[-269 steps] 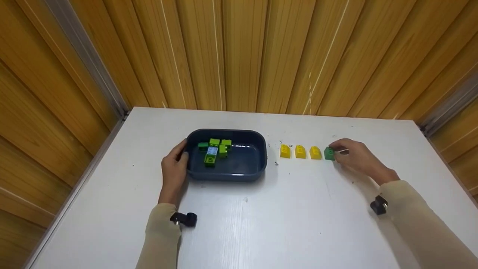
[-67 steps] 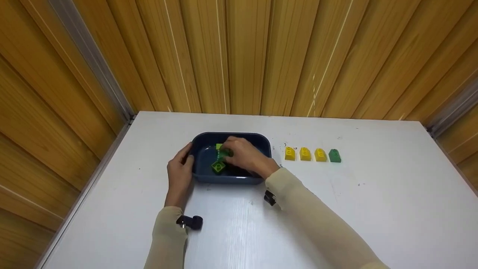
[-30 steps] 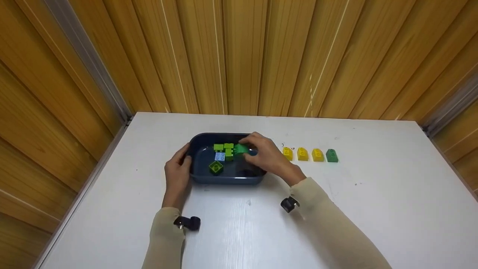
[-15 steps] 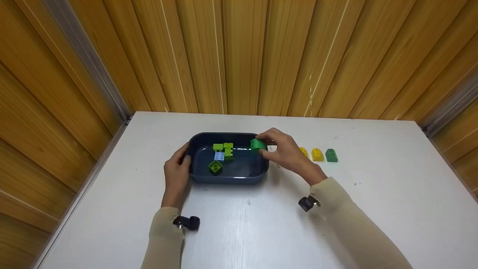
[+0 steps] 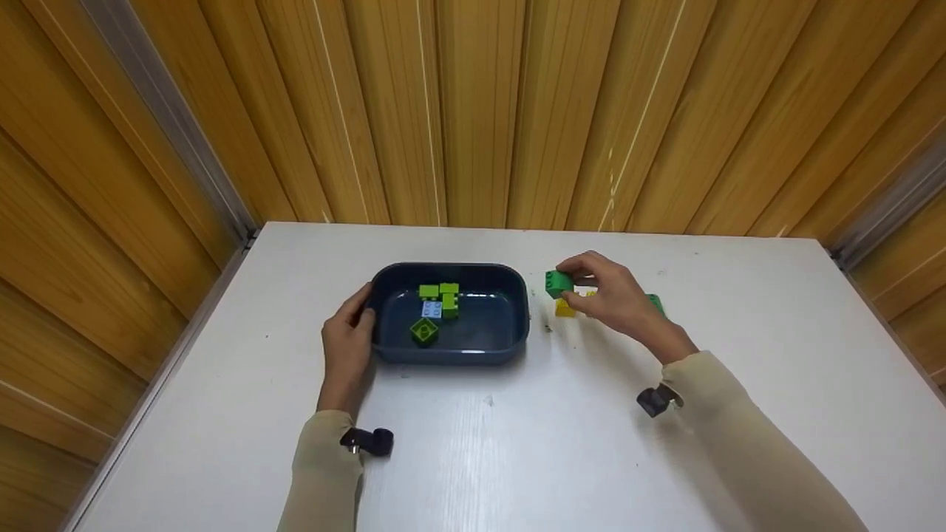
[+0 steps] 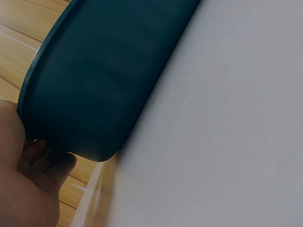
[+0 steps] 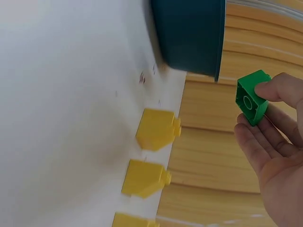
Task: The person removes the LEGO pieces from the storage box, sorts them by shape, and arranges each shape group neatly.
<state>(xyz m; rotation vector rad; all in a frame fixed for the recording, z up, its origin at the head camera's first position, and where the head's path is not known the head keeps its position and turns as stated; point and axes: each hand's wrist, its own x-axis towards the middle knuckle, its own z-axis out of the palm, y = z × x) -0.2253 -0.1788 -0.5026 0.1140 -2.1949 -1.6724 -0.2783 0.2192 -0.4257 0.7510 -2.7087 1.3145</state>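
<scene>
My right hand pinches a bright green toy building brick between thumb and fingers, raised right of the dark blue tray. In the right wrist view, the hollow underside of this green brick shows. My left hand grips the tray's left end; in the left wrist view its thumb and fingers lie about that end of the tray. Inside the tray are several lime-green bricks, a light blue brick and an upturned darker green brick.
Yellow sloped bricks stand in a row right of the tray, partly hidden by my right hand in the head view. A dark green brick ends the row. The white table meets a wood-patterned wall behind.
My right hand has taken the bright green brick up out of the tray and rightward past its rim, over the row's left end. Earlier it released the dark green brick there. The left hand stays put.
</scene>
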